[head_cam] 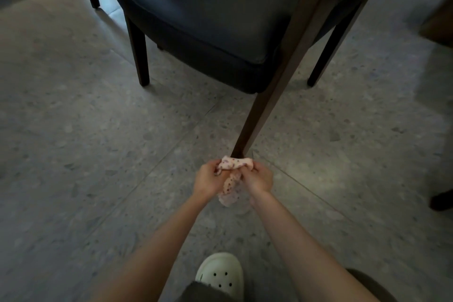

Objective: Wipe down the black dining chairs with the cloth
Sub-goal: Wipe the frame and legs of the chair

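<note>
cloth (235, 164) was bunched against the foot of a wooden leg (274, 86), left hand (208, 179) and right hand (259, 178) each gripping an end, fingers curled. from the hands the leg's long axis ran toward one o'clock, across the black chair (208, 19) seat; both hands lay equally near it.

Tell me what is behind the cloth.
The lower end of a dark wooden leg, speckled floor around it. The cloth, gripped by left hand and right hand, hides the leg's foot.
</note>
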